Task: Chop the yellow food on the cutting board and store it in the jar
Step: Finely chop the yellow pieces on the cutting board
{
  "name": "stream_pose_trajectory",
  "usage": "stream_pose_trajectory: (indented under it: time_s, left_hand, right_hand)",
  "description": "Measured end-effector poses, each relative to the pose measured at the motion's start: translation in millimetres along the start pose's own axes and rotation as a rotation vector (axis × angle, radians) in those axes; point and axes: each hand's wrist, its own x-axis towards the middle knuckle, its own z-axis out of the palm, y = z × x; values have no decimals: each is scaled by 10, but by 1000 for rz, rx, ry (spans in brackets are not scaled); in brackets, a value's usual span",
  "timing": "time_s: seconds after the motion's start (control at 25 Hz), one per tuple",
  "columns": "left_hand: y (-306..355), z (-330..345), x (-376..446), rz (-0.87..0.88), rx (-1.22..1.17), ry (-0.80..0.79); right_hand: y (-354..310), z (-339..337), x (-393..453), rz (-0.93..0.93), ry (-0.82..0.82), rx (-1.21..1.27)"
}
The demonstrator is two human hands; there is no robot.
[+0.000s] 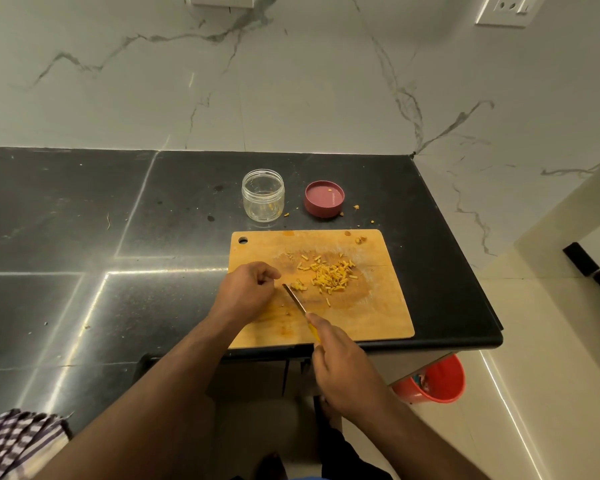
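A wooden cutting board (361,313) lies at the counter's front right corner. Chopped yellow food (329,277) is scattered across its middle in short sticks, and a smaller clump (299,286) lies by the knife tip. My right hand (340,365) grips the yellow handle of a small knife (294,297), whose blade points up-left onto the board. My left hand (248,289) rests on the board's left edge with its fingers curled, just left of the blade. Whether it holds a piece I cannot tell. A clear open jar (263,195) stands behind the board.
The jar's pink lid (324,198) lies upside down right of the jar. A few yellow crumbs dot the black counter (84,237) near it. A red bucket (437,379) stands on the floor below the counter's right end. A checked cloth (18,438) shows at bottom left.
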Motion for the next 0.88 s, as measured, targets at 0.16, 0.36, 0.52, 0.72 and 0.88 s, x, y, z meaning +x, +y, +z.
stream_pose_trajectory:
  time_s: [0.16, 0.36, 0.52, 0.72, 0.88]
  left_hand:
    - [-72, -37, -80, 8, 10, 0]
    - [-54, -42, -109, 36, 67, 13]
    - [-14, 12, -52, 116, 270, 40]
    - [147, 107, 126, 134, 473, -30]
    - [197, 121, 308, 108, 581, -69]
  right_hand:
    - [150, -73, -62, 102, 123, 45]
    - [179, -136, -171, 86, 144, 102]
    - [158, -203, -119, 50, 168, 63]
    - [260, -328, -19, -7, 208, -92]
    - [360, -408, 47, -95, 121, -160]
